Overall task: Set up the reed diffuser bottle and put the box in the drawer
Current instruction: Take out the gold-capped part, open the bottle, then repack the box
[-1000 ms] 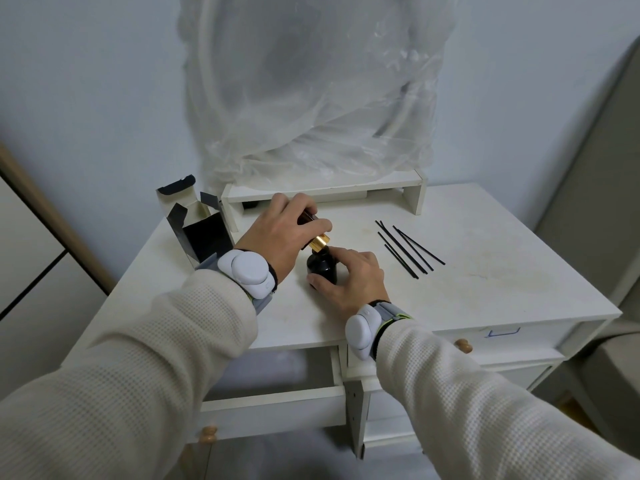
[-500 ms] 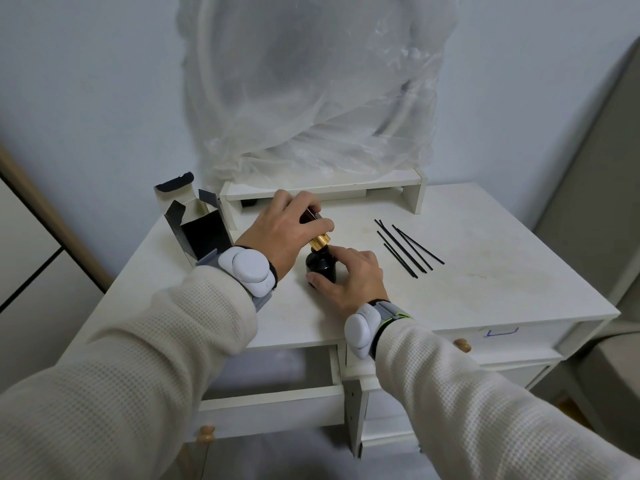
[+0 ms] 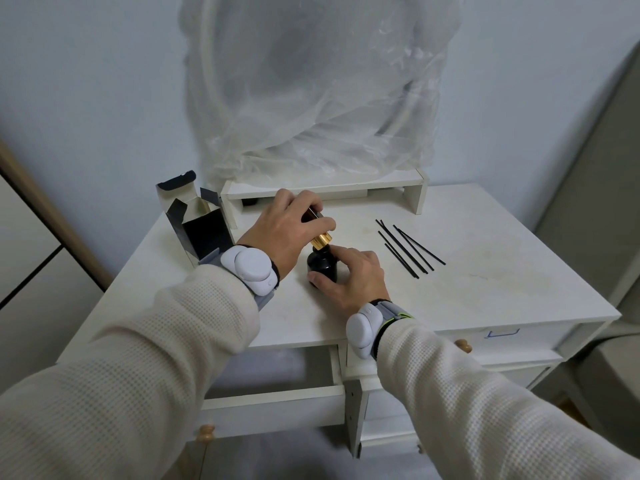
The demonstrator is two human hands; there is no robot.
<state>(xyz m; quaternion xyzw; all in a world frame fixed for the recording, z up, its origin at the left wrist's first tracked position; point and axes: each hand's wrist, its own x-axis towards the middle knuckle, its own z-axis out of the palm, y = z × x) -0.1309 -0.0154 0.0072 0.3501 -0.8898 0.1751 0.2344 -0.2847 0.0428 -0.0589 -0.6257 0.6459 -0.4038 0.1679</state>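
Observation:
A small black diffuser bottle stands upright on the white tabletop. My right hand wraps around its body from the right and front. My left hand grips the gold cap at the bottle's neck from above. Several thin black reeds lie loose on the table to the right of the bottle. The black box stands with its flaps up at the back left of the table. Below the tabletop the left drawer is pulled out.
A low white shelf riser sits at the back under a large clear plastic bag. The right drawer with a wooden knob is closed. A wall is behind, a wardrobe to the left, grey furniture to the right.
Both hands stay on the bottle and cap in almost the same place; my left hand's fingers have shifted slightly around the gold cap.

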